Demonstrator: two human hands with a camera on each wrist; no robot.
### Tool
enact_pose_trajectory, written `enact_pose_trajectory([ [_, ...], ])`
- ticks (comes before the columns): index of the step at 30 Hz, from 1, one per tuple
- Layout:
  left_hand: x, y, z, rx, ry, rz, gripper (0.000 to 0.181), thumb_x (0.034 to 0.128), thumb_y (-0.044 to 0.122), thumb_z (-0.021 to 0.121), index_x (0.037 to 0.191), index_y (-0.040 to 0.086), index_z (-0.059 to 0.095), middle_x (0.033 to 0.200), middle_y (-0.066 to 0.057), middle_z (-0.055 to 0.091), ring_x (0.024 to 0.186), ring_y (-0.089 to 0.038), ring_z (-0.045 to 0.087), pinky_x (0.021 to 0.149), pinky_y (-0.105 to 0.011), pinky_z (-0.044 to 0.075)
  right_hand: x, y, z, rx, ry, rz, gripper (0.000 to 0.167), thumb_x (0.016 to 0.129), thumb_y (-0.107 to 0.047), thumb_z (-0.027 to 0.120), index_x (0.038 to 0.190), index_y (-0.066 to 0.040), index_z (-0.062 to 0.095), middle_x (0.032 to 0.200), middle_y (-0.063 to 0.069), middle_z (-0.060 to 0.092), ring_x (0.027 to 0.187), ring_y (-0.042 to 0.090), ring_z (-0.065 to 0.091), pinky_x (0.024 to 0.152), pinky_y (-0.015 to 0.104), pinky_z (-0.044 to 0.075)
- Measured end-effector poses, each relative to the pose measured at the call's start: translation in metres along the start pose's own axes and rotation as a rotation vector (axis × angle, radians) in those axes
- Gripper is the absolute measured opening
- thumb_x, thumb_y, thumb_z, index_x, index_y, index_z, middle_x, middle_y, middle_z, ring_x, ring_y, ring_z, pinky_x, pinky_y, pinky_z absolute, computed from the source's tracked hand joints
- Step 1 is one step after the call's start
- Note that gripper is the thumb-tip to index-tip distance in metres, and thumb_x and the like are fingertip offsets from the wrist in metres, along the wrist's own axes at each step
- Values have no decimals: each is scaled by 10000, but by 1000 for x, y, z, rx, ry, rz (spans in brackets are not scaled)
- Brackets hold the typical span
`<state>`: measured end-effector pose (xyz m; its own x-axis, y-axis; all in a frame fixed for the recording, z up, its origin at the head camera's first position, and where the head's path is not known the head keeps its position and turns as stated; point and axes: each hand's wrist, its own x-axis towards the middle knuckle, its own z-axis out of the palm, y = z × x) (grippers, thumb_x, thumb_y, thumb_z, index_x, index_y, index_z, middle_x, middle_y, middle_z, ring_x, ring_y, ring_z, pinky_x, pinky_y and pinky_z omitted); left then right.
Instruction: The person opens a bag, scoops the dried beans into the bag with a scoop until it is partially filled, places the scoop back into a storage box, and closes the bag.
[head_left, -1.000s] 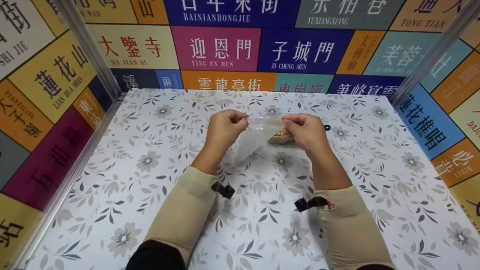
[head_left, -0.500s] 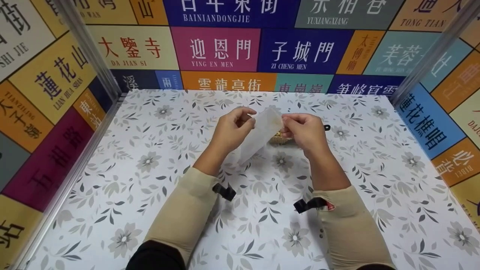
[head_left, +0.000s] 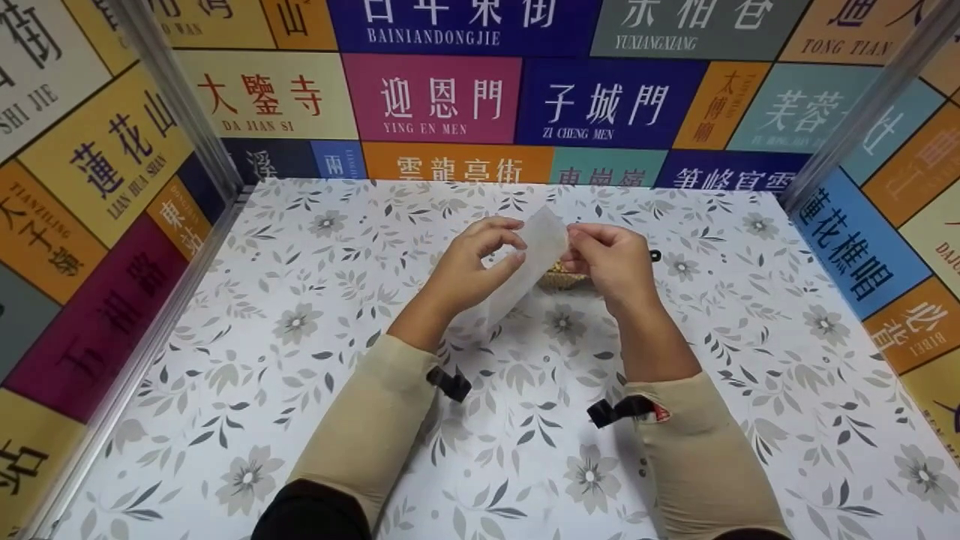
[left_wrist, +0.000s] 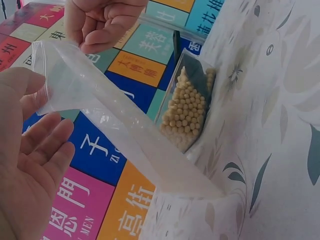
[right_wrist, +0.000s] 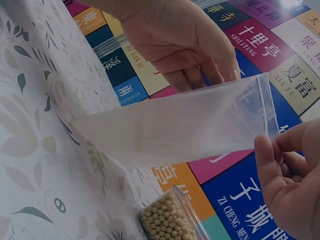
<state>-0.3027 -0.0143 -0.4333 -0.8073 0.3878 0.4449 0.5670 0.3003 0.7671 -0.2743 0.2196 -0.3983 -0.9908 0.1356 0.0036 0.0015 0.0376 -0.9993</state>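
A clear zip bag (head_left: 531,262) hangs tilted above the table, its lower end reaching down toward the cloth. My right hand (head_left: 615,264) pinches one corner of its mouth between thumb and finger. Beside the bag's other edge is my left hand (head_left: 480,264), its fingers loosely bent and spread from the thumb. In the left wrist view, the left fingertips (left_wrist: 35,82) lie close to the bag's mouth; whether they touch it is unclear. Behind the bag stands a clear box of soybeans (left_wrist: 186,107), partly hidden by the right hand in the head view.
A black handle (left_wrist: 176,46) sticks up at the soybean box. The table has a white cloth with grey flowers (head_left: 300,322). Panels with coloured lettering (head_left: 435,97) wall the back and both sides, with clear corner posts (head_left: 855,105).
My left hand has let go of the bag's mouth and its fingers have spread. The bag has swung from stretched between both hands to hanging from the right hand, which has barely moved.
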Motion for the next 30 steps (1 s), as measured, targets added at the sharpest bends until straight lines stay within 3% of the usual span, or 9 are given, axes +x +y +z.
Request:
enact_pose_trajectory([
  [6,1,-2,2,-56,21,15,153,1042,284,719,1119,157,757,1443,25,679,1391,-131,606,1168,-280,520,1,1,0,4,1,-3,286,1057,-211,693,1216,19,749,977,68,760,790,134,749,756,250,667],
  [16,2,-3,5,-111,86,-36,120,1043,234,716,1081,133,768,1417,9,692,1341,-124,645,1119,-225,542,5,4,-5,9,9,-12,370,1083,-258,646,1298,39,702,947,68,706,812,143,748,789,262,666],
  [22,3,-6,5,-132,143,-49,152,1056,210,692,1095,89,774,1409,-32,697,1305,-139,668,1075,-203,563,11,5,-17,22,82,-18,377,1068,-266,671,1307,24,700,997,73,706,917,171,732,847,260,649],
  [30,3,-8,4,-154,178,-49,196,1058,244,694,1106,76,784,1399,-27,707,1286,-137,677,1063,-224,577,18,9,-48,-215,142,-66,441,1071,-384,643,1437,-140,679,1347,76,702,1096,82,670,1028,259,547],
])
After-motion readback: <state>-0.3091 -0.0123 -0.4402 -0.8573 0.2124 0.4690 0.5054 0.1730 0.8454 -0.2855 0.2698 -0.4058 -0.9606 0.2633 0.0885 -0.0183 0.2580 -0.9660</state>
